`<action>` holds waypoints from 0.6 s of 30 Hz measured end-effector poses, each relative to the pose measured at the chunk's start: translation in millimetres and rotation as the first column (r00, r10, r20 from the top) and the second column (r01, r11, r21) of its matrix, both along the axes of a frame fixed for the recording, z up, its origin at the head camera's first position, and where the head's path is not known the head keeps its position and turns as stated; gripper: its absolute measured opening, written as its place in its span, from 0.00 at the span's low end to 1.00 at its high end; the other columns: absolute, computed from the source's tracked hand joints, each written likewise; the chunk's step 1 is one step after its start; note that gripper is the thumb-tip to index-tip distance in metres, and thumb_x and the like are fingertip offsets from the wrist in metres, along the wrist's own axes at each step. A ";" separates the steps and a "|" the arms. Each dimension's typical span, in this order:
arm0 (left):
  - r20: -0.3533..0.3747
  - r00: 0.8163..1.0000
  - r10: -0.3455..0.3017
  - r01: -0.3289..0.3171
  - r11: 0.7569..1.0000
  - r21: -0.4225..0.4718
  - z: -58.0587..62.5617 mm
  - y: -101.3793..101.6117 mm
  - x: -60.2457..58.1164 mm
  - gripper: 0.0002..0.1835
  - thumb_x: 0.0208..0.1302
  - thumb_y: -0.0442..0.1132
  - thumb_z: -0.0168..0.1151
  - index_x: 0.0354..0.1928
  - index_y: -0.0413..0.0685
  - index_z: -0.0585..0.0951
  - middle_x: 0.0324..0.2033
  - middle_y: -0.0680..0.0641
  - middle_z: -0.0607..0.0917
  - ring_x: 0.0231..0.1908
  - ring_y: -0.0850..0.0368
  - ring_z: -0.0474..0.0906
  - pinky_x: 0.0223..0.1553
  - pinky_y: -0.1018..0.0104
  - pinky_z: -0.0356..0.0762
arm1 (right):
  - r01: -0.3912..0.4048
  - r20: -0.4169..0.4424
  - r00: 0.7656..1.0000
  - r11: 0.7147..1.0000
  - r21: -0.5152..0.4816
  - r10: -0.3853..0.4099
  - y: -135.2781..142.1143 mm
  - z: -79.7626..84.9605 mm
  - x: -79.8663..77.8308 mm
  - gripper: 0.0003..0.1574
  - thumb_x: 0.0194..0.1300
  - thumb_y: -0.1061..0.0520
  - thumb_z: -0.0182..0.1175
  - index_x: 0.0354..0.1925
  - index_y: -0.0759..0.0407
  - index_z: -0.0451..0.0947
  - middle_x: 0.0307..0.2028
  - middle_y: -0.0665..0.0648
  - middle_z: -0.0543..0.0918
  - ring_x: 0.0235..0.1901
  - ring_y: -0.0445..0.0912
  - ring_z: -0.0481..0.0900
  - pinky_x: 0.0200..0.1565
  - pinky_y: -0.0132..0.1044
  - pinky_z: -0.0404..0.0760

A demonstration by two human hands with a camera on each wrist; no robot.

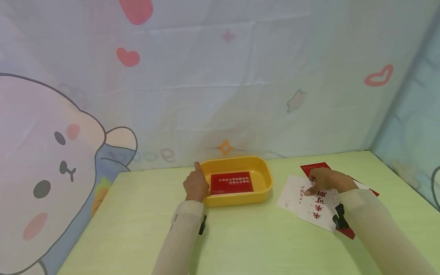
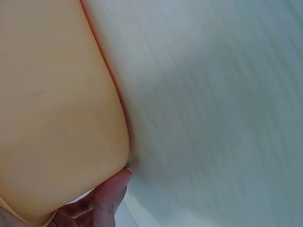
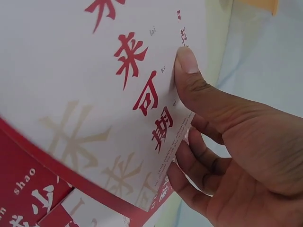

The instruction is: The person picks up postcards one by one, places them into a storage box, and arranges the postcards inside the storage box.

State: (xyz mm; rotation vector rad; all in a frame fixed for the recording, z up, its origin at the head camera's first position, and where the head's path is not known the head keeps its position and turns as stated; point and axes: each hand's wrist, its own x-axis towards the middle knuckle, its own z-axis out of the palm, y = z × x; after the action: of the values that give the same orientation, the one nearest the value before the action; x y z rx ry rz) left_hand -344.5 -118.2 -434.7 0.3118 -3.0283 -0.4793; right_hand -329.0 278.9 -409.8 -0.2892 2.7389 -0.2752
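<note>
A yellow plastic tray [image 1: 237,199] stands near the table's back edge with a red card [image 1: 232,182] lying flat in it. My left hand [image 1: 196,186] grips the tray's left end; the left wrist view shows the thumb against its outer wall. Farther right, my right hand [image 1: 326,180] holds a white card [image 1: 317,214] with large red characters. In the right wrist view, the thumb lies near its edge and the other fingers curl at its side. Another white card [image 1: 288,195] lies partly under it, and a red card [image 1: 313,165] shows behind the hand.
More red cards [image 3: 21,172] lie overlapped below the white card in the right wrist view. A printed cloth backdrop [image 1: 206,95] rises behind the pale green table [image 1: 247,240]. A side cloth [image 1: 419,126] hangs at the right, with a dark cable [image 1: 434,189] near it.
</note>
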 end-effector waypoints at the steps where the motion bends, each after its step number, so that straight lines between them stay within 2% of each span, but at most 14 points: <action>1: -0.005 1.000 0.000 0.000 1.000 0.001 0.3 0.3 0.7 0.40 0.61 0.35 0.65 0.72 0.45 0.57 0.32 0.40 0.84 0.25 0.48 0.77 0.37 0.52 0.84 | 0.000 -0.002 1.000 1.000 -0.004 0.000 0.7 -0.6 -0.3 0.43 0.54 0.41 0.71 0.52 0.73 0.72 0.42 0.65 0.80 0.39 0.54 0.75 0.49 0.54 0.78; 8: -0.028 1.000 -0.007 0.007 1.000 0.004 2.3 0.0 3.6 0.38 0.61 0.35 0.65 0.70 0.44 0.59 0.31 0.39 0.84 0.25 0.46 0.79 0.37 0.51 0.84 | 0.010 -0.006 1.000 0.997 -0.070 -0.011 0.9 -1.4 1.4 0.39 0.59 0.42 0.69 0.48 0.73 0.67 0.32 0.59 0.77 0.33 0.49 0.76 0.40 0.42 0.77; 14: -0.019 1.000 -0.004 0.004 1.000 -0.005 2.5 0.6 3.8 0.38 0.62 0.35 0.64 0.71 0.44 0.58 0.32 0.39 0.84 0.25 0.47 0.79 0.37 0.51 0.84 | 0.001 0.014 1.000 0.993 -0.118 0.000 5.7 -3.4 -2.1 0.42 0.65 0.41 0.63 0.53 0.76 0.62 0.34 0.60 0.74 0.37 0.52 0.74 0.45 0.48 0.77; 18: -0.018 1.000 -0.001 0.001 1.000 -0.005 2.5 1.2 3.7 0.38 0.61 0.35 0.64 0.71 0.44 0.58 0.32 0.39 0.84 0.26 0.47 0.79 0.38 0.51 0.84 | 0.007 0.032 0.999 0.990 -0.143 -0.003 8.8 -4.1 -4.3 0.40 0.70 0.44 0.59 0.56 0.79 0.61 0.34 0.60 0.75 0.36 0.51 0.75 0.45 0.47 0.77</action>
State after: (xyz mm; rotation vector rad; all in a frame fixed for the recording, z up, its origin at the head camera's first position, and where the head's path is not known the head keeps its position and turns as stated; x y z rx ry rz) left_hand -340.8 -117.0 -432.2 0.3040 -3.0118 -0.4720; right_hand -333.2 287.7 -413.9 -0.3136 2.6932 -0.4756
